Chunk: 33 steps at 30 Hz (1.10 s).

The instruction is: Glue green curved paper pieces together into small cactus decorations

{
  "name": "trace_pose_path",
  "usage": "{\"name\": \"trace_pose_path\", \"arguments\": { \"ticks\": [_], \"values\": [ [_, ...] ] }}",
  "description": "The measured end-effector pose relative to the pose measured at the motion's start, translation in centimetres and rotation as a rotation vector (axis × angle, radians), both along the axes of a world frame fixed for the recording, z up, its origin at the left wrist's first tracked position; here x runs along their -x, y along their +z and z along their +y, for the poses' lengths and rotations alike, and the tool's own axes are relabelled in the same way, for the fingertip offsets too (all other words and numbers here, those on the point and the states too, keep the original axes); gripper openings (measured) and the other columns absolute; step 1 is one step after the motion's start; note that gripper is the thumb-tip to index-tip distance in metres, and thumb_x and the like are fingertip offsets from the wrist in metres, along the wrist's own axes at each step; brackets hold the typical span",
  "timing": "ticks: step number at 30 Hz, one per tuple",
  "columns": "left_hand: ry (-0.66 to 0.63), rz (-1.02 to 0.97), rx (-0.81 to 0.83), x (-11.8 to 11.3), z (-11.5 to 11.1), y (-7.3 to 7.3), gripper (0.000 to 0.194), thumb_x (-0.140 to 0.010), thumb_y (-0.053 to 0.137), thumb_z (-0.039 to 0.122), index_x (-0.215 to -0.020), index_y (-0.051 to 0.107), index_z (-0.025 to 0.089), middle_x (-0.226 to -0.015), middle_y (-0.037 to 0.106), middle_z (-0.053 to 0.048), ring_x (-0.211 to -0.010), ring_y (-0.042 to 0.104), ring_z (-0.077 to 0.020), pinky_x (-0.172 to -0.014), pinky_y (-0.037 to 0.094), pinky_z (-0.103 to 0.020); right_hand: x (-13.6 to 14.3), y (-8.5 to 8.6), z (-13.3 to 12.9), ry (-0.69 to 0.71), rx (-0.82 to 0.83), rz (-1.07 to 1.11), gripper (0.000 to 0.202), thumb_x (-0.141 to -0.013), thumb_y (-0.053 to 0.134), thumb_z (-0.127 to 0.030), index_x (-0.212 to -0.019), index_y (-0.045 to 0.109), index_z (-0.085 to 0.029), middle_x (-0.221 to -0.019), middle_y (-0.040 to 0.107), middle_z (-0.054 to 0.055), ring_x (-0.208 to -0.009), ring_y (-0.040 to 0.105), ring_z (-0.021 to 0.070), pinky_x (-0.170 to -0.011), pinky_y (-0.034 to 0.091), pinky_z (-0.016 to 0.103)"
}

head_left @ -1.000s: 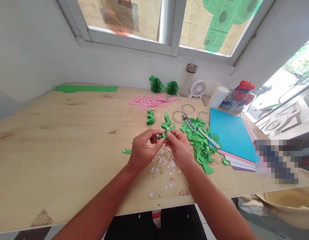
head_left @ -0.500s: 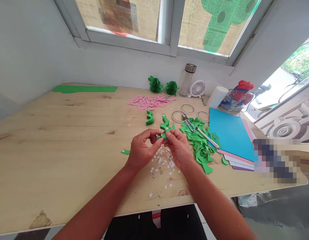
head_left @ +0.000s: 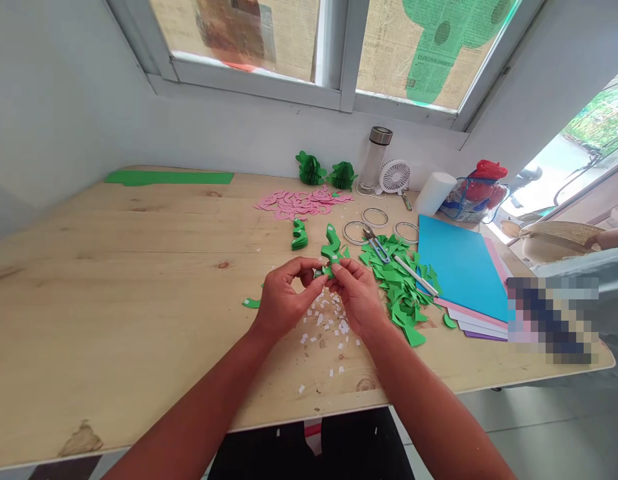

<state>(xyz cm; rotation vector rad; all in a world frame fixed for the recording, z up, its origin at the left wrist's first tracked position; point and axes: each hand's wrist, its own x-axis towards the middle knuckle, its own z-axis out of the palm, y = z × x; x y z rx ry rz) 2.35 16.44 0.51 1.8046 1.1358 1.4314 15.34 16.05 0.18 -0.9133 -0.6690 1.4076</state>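
Both my hands meet over the middle of the wooden table, pinching a curvy green paper cutout [head_left: 331,248] with small white tape squares on it. Thumb and fingers of my left hand [head_left: 287,293] grip its lower left end. On its right side, the fingertips of my right hand [head_left: 357,290] hold it. Beyond it lies a stack of green cutouts [head_left: 299,237]. Another green piece [head_left: 251,303] with a white square rests just left of my left hand. Small white paper bits [head_left: 319,321] are scattered under my hands.
Green scraps [head_left: 401,287] pile up on the right with snips [head_left: 376,245] and a white pen-like stick [head_left: 416,277] on top. Tape rolls [head_left: 375,217], pink cutouts [head_left: 299,202], a glass bottle [head_left: 373,163], a small fan [head_left: 395,177] and blue sheets [head_left: 461,267] lie behind and right.
The far end of the green cutout has shifted slightly right and up. At the right edge, a person's arm and a woven hat-like item have come into view. My hands stay almost still.
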Motion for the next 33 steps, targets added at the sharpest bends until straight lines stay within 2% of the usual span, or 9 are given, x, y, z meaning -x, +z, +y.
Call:
{"name": "trace_pose_path", "arguments": {
  "ticks": [7,14,22,25,28,33],
  "values": [
    [0.013,0.052,-0.049,0.09,0.13,-0.12,0.013,-0.075,0.065,0.020,-0.087,0.068,0.019,-0.069,0.062,0.002,-0.057,0.052,-0.0104,-0.060,0.047,-0.023,0.04,0.13,-0.07,0.006,-0.009,-0.067,0.023,-0.059,0.079,-0.033,-0.070,0.064,-0.018,-0.058,0.061,-0.004,-0.051,0.052,0.0083,-0.051,0.037,0.022],
    [0.024,0.081,-0.094,0.12,0.18,-0.20,0.013,-0.076,0.064,0.019,-0.088,0.067,0.020,-0.067,0.059,0.002,-0.058,0.052,-0.0105,-0.061,0.047,-0.024,0.03,-0.10,0.01,-0.012,-0.014,-0.066,0.024,-0.060,0.079,-0.032,-0.071,0.063,-0.019,-0.058,0.062,-0.004,-0.050,0.053,0.0085,-0.051,0.036,0.022],
    [0.027,0.101,-0.172,0.01,0.16,-0.20,0.011,-0.077,0.064,0.016,-0.087,0.066,0.020,-0.081,0.062,-0.002,-0.074,0.058,-0.0145,-0.068,0.049,-0.027,0.01,-0.70,0.14,-0.033,-0.048,-0.157,0.025,-0.063,0.078,-0.033,-0.077,0.065,-0.017,-0.059,0.064,-0.004,-0.050,0.055,0.0091,-0.051,0.039,0.023],
    [0.015,0.118,-0.166,-0.13,0.08,-0.28,0.011,-0.079,0.063,0.018,-0.089,0.066,0.019,-0.083,0.065,-0.004,-0.077,0.060,-0.0157,-0.069,0.050,-0.028,0.08,-0.62,0.13,-0.043,-0.069,-0.170,0.030,-0.063,0.077,-0.034,-0.084,0.063,-0.018,-0.059,0.064,-0.005,-0.051,0.056,0.0095,-0.054,0.042,0.023],
    [0.016,0.129,-0.146,-0.28,-0.10,-0.13,0.010,-0.080,0.061,0.019,-0.089,0.065,0.019,-0.082,0.068,-0.003,-0.071,0.060,-0.0142,-0.068,0.050,-0.027,0.16,-0.44,0.07,-0.056,-0.099,-0.196,0.035,-0.065,0.076,-0.034,-0.091,0.058,-0.021,-0.057,0.063,-0.007,-0.051,0.056,0.0100,-0.055,0.043,0.023],
    [0.025,0.134,-0.140,-0.38,-0.26,0.26,0.010,-0.080,0.062,0.023,-0.089,0.065,0.019,-0.083,0.069,-0.003,-0.069,0.060,-0.0137,-0.066,0.050,-0.026,0.27,-0.26,-0.10,-0.078,-0.167,-0.262,0.030,-0.069,0.072,-0.033,-0.090,0.052,-0.023,-0.055,0.059,-0.009,-0.050,0.055,0.0106,-0.055,0.044,0.024]
  ]
}}
